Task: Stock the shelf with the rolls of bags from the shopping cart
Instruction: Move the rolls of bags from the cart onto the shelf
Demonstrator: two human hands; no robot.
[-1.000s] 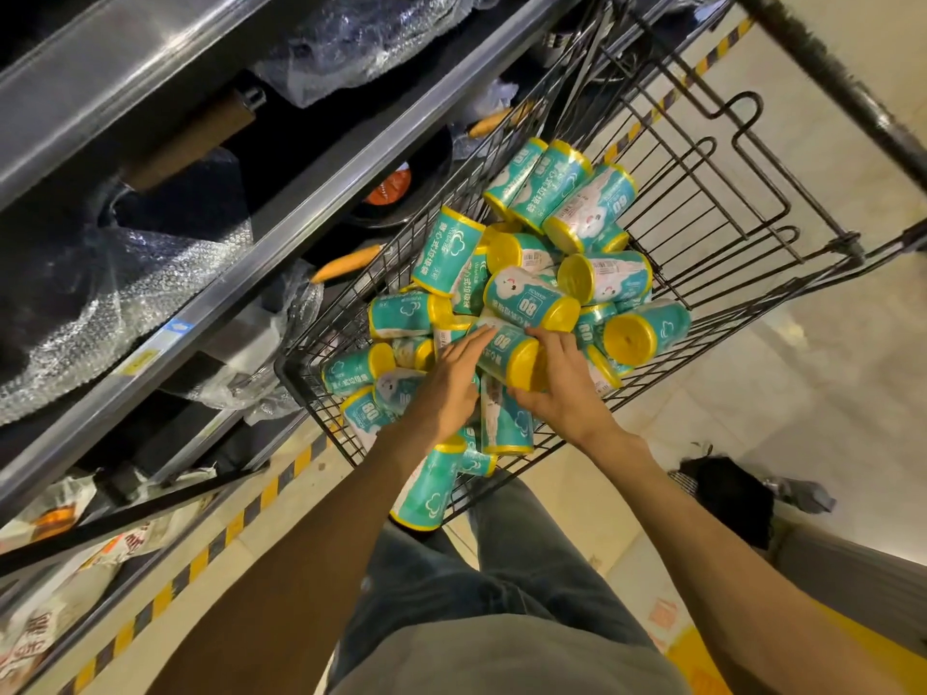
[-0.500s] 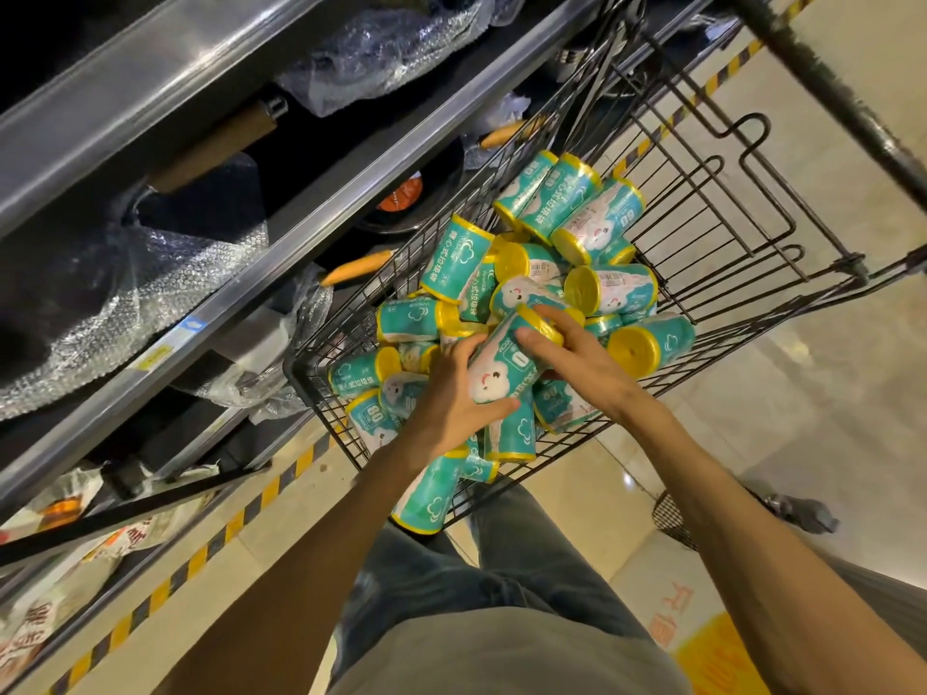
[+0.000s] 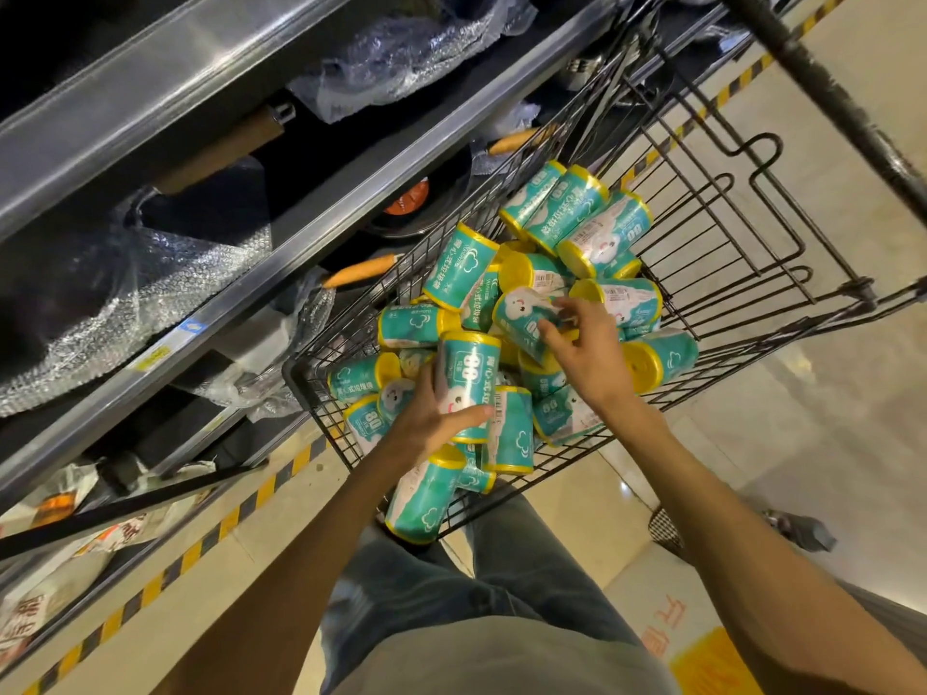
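Note:
A black wire shopping cart (image 3: 742,203) holds several teal rolls of bags with yellow ends, piled at its near end. My left hand (image 3: 431,418) grips one upright roll (image 3: 469,366) marked 80, lifted a little above the pile. My right hand (image 3: 584,343) curls its fingers round another roll (image 3: 524,313) with a white rabbit print, lying on top of the heap. One roll (image 3: 426,494) sticks out through the cart's near wall. The metal shelf (image 3: 301,233) runs along the left of the cart.
The shelf levels hold pans with wooden handles (image 3: 220,148) and bubble wrap (image 3: 125,293). A yellow-and-black striped line (image 3: 241,504) marks the floor along the shelf base. The cart's handle bar (image 3: 827,97) crosses the top right. My legs stand just behind the cart.
My left hand has taken the roll upright and raised it. My right hand let go of that roll and moved up to grasp a rabbit-print roll on top.

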